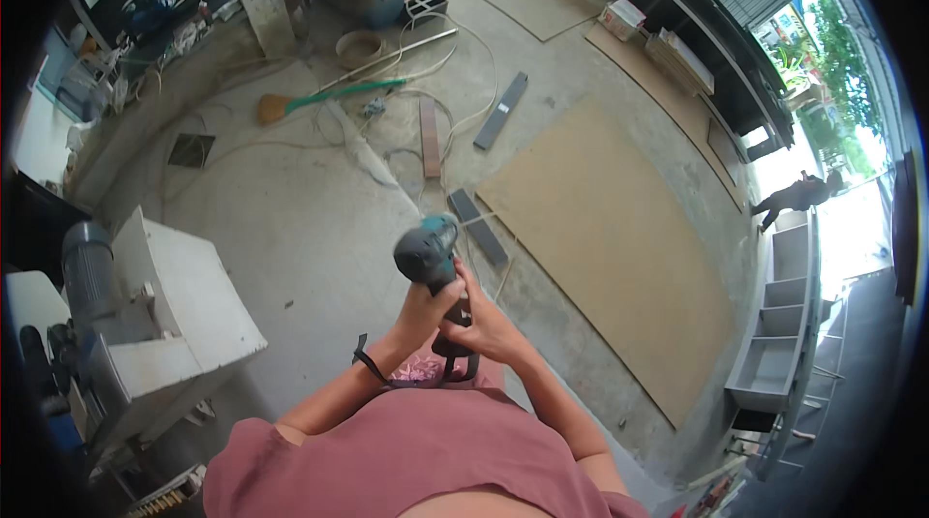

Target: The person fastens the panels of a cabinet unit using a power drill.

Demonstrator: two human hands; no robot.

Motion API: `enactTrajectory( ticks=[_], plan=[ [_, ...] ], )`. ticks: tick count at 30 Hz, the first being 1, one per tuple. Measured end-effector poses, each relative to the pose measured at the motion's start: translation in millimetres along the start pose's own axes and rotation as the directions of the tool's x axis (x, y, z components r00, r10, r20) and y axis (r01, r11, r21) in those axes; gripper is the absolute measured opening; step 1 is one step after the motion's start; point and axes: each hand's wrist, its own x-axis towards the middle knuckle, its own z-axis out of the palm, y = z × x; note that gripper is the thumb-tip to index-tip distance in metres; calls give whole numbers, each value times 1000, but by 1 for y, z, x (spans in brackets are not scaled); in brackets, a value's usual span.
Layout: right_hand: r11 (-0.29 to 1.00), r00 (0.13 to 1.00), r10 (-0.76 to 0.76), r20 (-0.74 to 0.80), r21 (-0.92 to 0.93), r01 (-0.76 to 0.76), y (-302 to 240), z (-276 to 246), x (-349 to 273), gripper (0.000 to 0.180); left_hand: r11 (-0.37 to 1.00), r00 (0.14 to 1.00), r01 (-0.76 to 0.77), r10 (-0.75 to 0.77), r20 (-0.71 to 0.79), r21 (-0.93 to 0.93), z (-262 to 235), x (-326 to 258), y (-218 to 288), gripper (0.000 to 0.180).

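Head view: left hand [418, 315] and right hand [492, 332], fingers curled, hold a teal-and-black drill [423, 252] above grey concrete floor [300, 257], stretching between a white boxy machine [189, 296] and the edge of a flat tan board [619, 257].

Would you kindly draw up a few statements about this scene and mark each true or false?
1. The left hand and right hand both hold the power drill. True.
2. The broom lies on top of the large brown board. False: it lies on the floor, to the left of the board.
3. A reddish-brown plank lies on the floor. True.
4. The person's top is bright green. False: it is dusky pink.
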Motion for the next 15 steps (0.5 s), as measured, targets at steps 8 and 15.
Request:
enactTrajectory(
  ticks=[8, 15],
  plan=[
    [965, 883, -169, -439, 108, 238, 29, -190, 122, 33, 962, 965, -169, 118, 234, 212, 114, 208, 14, 86],
    [985, 807, 2, -590, 139, 100, 64, -488, 253, 14, 892, 860, -392, 267, 435, 227, 237, 482, 5, 64]
  ],
)
